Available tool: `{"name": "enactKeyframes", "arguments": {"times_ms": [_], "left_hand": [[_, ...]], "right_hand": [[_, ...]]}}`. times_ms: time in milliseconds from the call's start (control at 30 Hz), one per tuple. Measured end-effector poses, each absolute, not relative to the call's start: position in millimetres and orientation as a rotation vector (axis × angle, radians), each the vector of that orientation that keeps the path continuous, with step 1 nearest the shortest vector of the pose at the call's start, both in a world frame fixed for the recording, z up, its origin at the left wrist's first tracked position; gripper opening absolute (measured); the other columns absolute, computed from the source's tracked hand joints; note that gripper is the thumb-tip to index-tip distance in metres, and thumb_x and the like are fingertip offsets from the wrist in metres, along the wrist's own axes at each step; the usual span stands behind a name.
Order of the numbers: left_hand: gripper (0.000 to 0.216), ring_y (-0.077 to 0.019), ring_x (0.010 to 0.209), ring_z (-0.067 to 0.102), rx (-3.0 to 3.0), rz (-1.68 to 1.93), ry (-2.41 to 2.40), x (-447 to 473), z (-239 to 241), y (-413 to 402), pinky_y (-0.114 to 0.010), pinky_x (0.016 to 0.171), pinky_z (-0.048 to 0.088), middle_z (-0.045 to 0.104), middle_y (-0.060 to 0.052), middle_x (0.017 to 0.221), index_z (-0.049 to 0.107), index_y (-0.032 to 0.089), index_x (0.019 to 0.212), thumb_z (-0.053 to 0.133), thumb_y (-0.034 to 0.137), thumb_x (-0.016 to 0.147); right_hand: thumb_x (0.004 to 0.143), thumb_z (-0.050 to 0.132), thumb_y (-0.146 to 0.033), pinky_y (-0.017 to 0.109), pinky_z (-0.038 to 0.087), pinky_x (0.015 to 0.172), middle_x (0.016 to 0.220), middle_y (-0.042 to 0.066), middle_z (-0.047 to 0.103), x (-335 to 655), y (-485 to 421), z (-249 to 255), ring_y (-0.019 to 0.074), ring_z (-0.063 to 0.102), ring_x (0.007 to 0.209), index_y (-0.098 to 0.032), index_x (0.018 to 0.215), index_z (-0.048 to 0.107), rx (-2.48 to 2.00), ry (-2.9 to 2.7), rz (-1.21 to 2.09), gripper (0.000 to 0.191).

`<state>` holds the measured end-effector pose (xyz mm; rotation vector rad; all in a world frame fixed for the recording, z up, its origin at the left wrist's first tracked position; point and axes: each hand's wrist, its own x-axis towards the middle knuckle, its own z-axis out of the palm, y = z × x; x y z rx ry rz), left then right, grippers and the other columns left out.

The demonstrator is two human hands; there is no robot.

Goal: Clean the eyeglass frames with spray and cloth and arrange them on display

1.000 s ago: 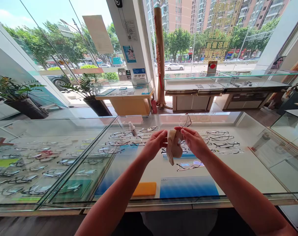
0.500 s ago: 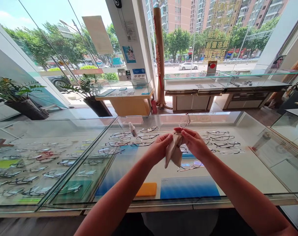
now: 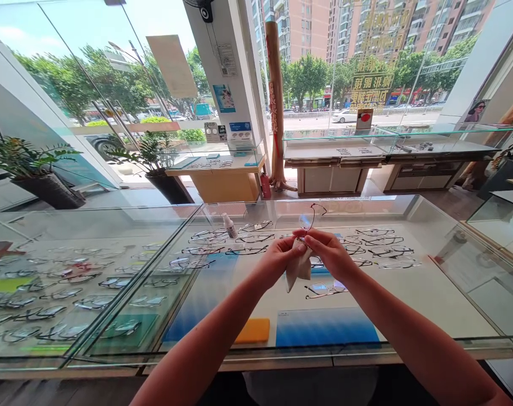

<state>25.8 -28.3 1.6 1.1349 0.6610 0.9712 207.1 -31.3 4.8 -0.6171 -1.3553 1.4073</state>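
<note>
"Glasses [image 3: 306, 221] first: where, and how's the grip?"

"Held up between both hands, above the counter [image 3: 442, 299]. Right hand [image 3: 328, 252] pinches the glasses; left hand [image 3: 281, 256] is closed on a pale cloth [image 3: 297, 273] bunched against them, loose end hanging below. Fingertips of both hands meet. One lens and one arm poke out past the fingers; other lens hidden, can't tell if it's wrapped."

"What could go wrong?"

"My guess: thin arm or bridge bends if the hands twist against each other. Smudge if a bare finger lands on the lens. Scratch if the cloth carries grit. Drop if the right pinch slips."

"Surface?"

"Glass-topped. Just below the grip, a second pair [image 3: 326, 289]; nearer the body, a blue sheet [image 3: 324, 329], orange case [image 3: 253, 331] to its left. Rows of eyewear [image 3: 387, 239] either side of the grip, small white bottle [image 3: 229, 225] off left. On or under the glass? Can't tell for the case."

"Room?"

"Straight past the grip: wooden post [image 3: 275, 101], low display case [image 3: 341, 148], windows onto a street."
</note>
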Motion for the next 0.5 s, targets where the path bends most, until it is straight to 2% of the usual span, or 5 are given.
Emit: {"name": "enactKeyframes", "arguments": {"times_ms": [300,500], "left_hand": [[0.049,-0.0115,0.066,0.054,1.275,1.017,0.668,33,12,-42,-0.024,0.062,0.044,0.065,-0.004,0.077,0.078,0.012,0.091,0.096,0.053,0.073],[0.047,-0.0135,0.062,0.058,1.321,1.123,0.724,39,10,-52,-0.026,0.059,0.049,0.065,-0.002,0.075,0.073,0.015,0.093,0.093,0.054,0.076]], "right_hand": [[0.086,0.086,-0.055,0.034,0.057,0.088,0.118,0.007,0.082,207,-34,10,0.0223,0.073,0.101,-0.030,0.111,0.088,-0.556,-1.144,1.559,0.035],[0.093,0.079,-0.056,0.037,0.058,0.090,0.128,0.008,0.079,204,-37,6,0.0254,0.072,0.110,-0.032,0.119,0.086,-0.564,-1.211,1.563,0.036]]}}
